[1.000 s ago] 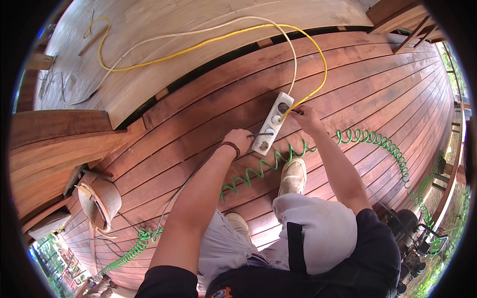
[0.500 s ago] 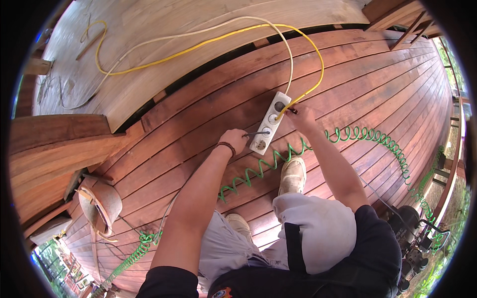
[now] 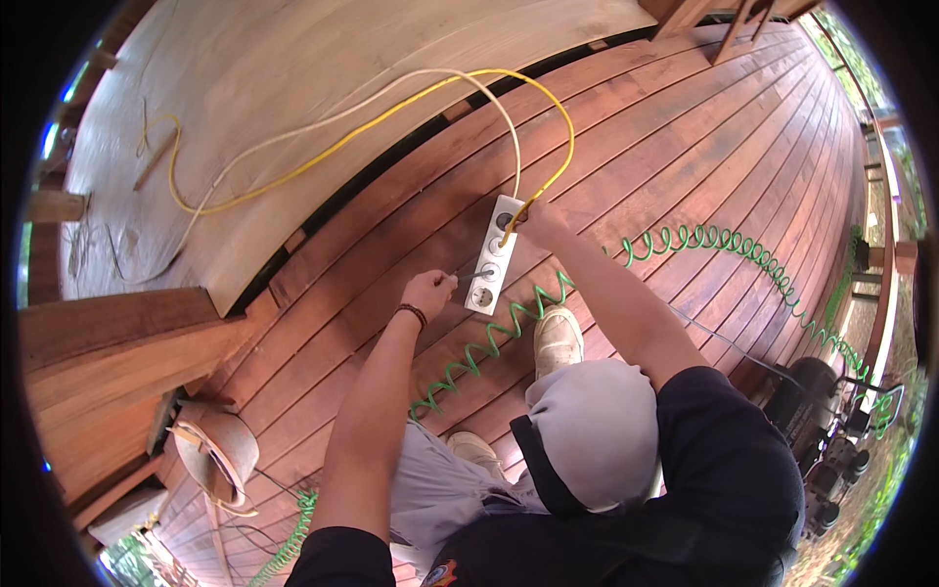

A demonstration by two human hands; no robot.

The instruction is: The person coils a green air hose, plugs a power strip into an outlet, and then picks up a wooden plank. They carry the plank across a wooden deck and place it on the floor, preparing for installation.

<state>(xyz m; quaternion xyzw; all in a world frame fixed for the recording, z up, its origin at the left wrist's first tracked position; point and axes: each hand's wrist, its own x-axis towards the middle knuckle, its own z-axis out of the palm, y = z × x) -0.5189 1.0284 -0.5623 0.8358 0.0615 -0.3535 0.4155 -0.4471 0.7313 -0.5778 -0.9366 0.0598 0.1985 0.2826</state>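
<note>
A white power strip (image 3: 496,256) lies on the reddish deck boards in front of my feet. My left hand (image 3: 427,293) is closed, its fingertips pinching a grey cord (image 3: 469,277) that runs to one of the strip's lower sockets. My right hand (image 3: 544,227) is closed beside the top socket, fingers round what looks like a black plug, mostly hidden now. A yellow cable (image 3: 573,147) is plugged into the strip just by those fingers. From the strip's far end a white cable (image 3: 514,137) leads away.
A coiled green hose (image 3: 699,235) stretches across the deck between strip and shoes (image 3: 558,342). A pale raised floor (image 3: 323,88) lies beyond. At left stands a bucket-like container (image 3: 223,460); at right, a black machine resembling a compressor (image 3: 804,396).
My left hand has drawn a little away from the strip along the grey cord. The right hand has come closer to the top socket, and the black plug shows less. The view has shifted.
</note>
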